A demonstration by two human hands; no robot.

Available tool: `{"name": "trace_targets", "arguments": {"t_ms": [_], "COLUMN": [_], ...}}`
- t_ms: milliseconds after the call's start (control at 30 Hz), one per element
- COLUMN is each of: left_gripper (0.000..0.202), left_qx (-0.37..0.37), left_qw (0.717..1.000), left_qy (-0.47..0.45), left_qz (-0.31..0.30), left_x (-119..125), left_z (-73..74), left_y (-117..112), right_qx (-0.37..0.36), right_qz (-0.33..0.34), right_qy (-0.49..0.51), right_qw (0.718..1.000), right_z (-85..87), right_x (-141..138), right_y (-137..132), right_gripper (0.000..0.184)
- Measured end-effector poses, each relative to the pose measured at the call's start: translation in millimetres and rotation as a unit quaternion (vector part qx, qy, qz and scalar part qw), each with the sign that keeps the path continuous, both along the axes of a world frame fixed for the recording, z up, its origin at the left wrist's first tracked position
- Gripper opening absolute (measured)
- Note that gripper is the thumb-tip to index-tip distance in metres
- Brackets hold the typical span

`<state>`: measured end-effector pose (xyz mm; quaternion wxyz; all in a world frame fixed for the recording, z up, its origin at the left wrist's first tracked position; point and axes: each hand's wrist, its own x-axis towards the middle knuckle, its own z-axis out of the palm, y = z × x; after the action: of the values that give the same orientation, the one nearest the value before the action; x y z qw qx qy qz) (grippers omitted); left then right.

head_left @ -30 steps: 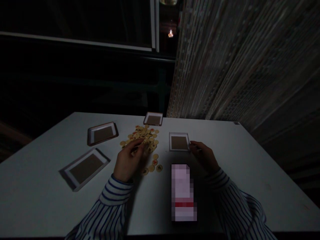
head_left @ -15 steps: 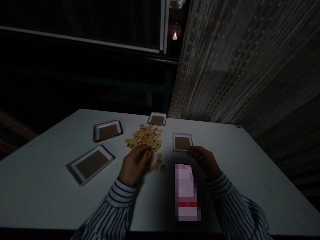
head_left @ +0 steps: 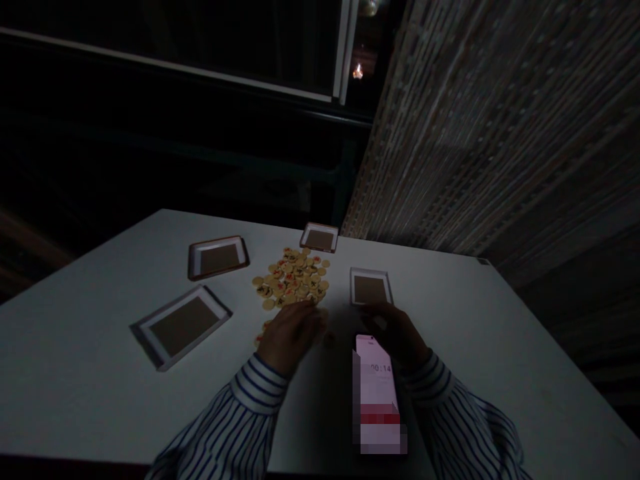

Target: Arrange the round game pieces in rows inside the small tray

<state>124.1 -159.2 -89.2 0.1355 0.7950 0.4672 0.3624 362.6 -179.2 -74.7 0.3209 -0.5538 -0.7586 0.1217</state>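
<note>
A heap of several round yellow game pieces with red and black marks lies mid-table. My left hand rests palm down just in front of the heap, fingers curled over a few stray pieces; what it holds is hidden. My right hand sits between a small white-rimmed tray and a lit phone, its fingers bent toward the phone's top edge. Both sleeves are striped.
Three more shallow trays stand on the white table: a long one at the left, a brown-rimmed one behind it, a small one at the far edge. A woven blind hangs at the right. The room is dark.
Both hands have drawn back toward me. The left hand left the heap and now covers the stray pieces near it. The right hand moved from the tray's corner to the phone's top.
</note>
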Motion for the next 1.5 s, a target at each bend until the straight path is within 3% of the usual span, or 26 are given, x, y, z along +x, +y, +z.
{"name": "trace_targets", "arguments": {"t_ms": [333,767,1100,1500], "left_gripper": [0.029,0.028,0.025,0.030], "left_qx": [-0.007,0.068,0.097,0.045], "left_qw": [0.997,0.994,0.992,0.995], "left_qy": [0.031,0.039,0.030,0.045], "left_qz": [-0.075,-0.080,-0.080,-0.081], "left_x": [1,5,5,4], "left_z": [-6.8,-16.3,-17.6,-18.4], "left_y": [-1,0,1,1], "right_qx": [-0.001,0.007,-0.017,-0.005], "right_qz": [0.060,0.170,0.148,0.156], "right_qy": [-0.082,-0.178,-0.241,-0.247], "right_qw": [0.995,0.969,0.959,0.956], "right_z": [2.9,-6.9,-12.6,-9.4], "right_x": [-21,-38,-44,-46], "right_y": [5,7,6,6], "right_gripper": [0.023,0.018,0.012,0.014]}}
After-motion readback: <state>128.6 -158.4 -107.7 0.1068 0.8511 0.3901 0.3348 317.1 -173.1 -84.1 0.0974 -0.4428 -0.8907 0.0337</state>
